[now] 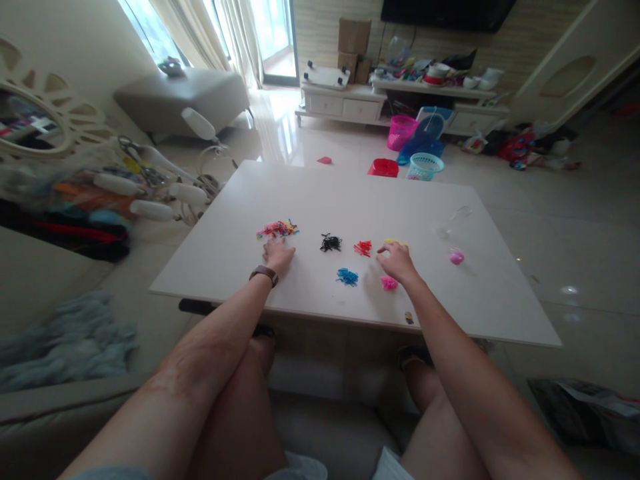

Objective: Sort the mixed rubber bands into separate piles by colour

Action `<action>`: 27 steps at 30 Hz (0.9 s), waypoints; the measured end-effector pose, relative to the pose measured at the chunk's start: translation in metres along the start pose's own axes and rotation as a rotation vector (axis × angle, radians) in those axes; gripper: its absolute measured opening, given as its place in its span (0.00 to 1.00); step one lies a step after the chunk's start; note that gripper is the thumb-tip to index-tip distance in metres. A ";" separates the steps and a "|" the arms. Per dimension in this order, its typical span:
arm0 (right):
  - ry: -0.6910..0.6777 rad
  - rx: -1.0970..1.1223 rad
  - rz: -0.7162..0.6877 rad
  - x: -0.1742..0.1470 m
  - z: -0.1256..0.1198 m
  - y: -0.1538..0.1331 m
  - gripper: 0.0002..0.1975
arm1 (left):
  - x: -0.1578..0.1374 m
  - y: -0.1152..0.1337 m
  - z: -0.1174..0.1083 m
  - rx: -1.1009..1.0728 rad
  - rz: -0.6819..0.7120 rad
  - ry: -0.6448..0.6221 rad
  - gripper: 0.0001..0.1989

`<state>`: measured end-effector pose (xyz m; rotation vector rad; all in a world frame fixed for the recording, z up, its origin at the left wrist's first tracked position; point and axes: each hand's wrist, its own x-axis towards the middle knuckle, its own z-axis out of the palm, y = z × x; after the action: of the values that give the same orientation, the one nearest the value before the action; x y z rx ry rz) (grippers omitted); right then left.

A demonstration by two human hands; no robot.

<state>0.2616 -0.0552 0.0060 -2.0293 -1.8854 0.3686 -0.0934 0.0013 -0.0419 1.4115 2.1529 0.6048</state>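
Observation:
On the white table (310,193), my left hand (279,256) reaches to the near edge of a mixed-colour pile of small thin strips (278,229). Its fingers look apart; the tips are partly lost against the pile. My right hand (397,260) hovers between a red pile (363,248) and a yellow pile (395,241), which it partly covers. Thumb and index finger point left with a small gap, and nothing shows between them. A black pile (331,243) lies between the hands. Nearer me are a blue pile (347,277) and a pink pile (389,283).
A pink round object (457,257) and a clear plastic piece (454,223) lie on the table's right. A small yellow figure (409,318) is near the front edge. Beyond the table stand a red stool (383,167) and a light blue basket (425,166).

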 end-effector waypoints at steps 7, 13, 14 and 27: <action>-0.007 0.005 -0.007 0.000 0.001 -0.002 0.10 | 0.004 -0.003 -0.005 -0.031 -0.008 0.050 0.27; -0.024 -0.003 -0.003 -0.002 0.000 -0.006 0.11 | 0.002 -0.004 -0.012 -0.001 -0.014 0.018 0.27; -0.028 -0.002 -0.003 -0.002 0.000 -0.007 0.11 | 0.002 -0.003 -0.013 -0.003 -0.010 0.016 0.27; -0.023 -0.006 -0.024 -0.003 0.001 -0.006 0.12 | 0.014 -0.009 -0.015 -0.259 -0.116 0.204 0.15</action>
<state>0.2558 -0.0577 0.0076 -2.0127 -1.9246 0.3822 -0.1134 0.0095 -0.0376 1.1202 2.1970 0.9787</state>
